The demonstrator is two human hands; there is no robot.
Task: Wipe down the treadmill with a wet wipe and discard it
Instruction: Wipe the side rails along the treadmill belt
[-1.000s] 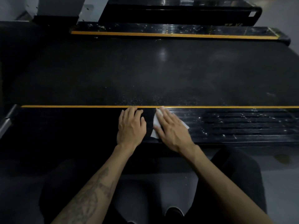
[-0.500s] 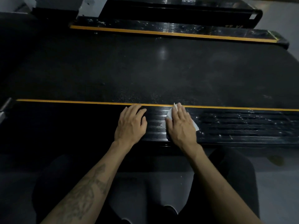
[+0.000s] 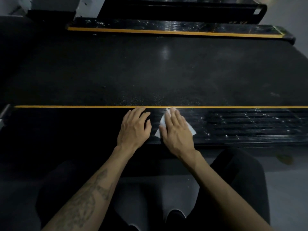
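Note:
The black treadmill lies across the view, its wide belt (image 3: pixel 150 69) between two ribbed side rails edged in yellow. On the near rail (image 3: pixel 250 125) my right hand (image 3: pixel 176 132) presses a white wet wipe (image 3: pixel 162 124) flat with straight fingers; the wipe's corners stick out on both sides of the hand. My left hand (image 3: pixel 135 127) rests flat on the same rail just left of it, fingers spread and holding nothing. Dust specks show on the rail to the right and on the belt just beyond the yellow line (image 3: pixel 66 106).
The far rail (image 3: pixel 166 27) and a black frame part (image 3: pixel 183 10) lie beyond the belt. My knees in dark trousers (image 3: pixel 241 180) are below, over grey floor (image 3: pixel 291 189). A small yellowish spot (image 3: pixel 285 158) lies on the floor at right.
My right hand with the wipe slid right along the near rail, then back slightly left. The left hand stayed resting on the rail.

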